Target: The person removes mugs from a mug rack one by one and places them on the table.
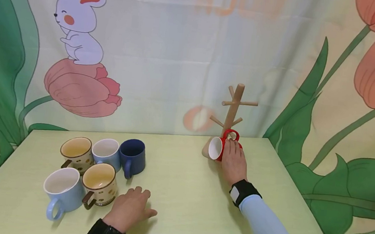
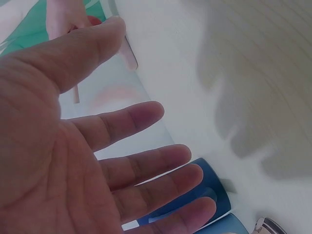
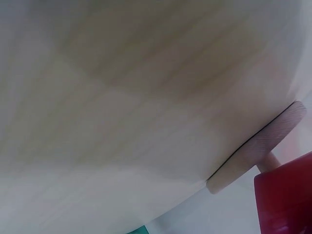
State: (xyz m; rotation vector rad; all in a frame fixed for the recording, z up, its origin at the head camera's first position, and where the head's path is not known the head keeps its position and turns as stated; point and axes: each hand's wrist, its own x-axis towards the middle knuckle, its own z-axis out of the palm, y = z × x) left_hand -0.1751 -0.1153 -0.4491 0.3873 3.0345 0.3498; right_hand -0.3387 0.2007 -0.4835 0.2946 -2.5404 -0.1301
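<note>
At the back right, my right hand (image 1: 234, 159) grips a red mug (image 1: 221, 148) with a white inside. The mug lies sideways, its mouth facing left and its handle up, in front of the lower part of a wooden mug tree (image 1: 233, 108). In the right wrist view the red mug (image 3: 287, 197) shows beside the tree's round wooden base (image 3: 258, 148); the hand itself is out of that view. My left hand (image 1: 131, 208) holds nothing, fingers spread and straight, just right of a cream spotted mug (image 1: 100, 192). The left wrist view shows its bare palm (image 2: 44, 175).
Grouped at the left of the table (image 1: 177, 208) are a dark blue mug (image 1: 134, 157), a light blue mug (image 1: 105, 152), a larger light blue mug (image 1: 67, 192) and another cream spotted mug (image 1: 79, 155). A printed cloth (image 1: 165, 72) hangs behind the table.
</note>
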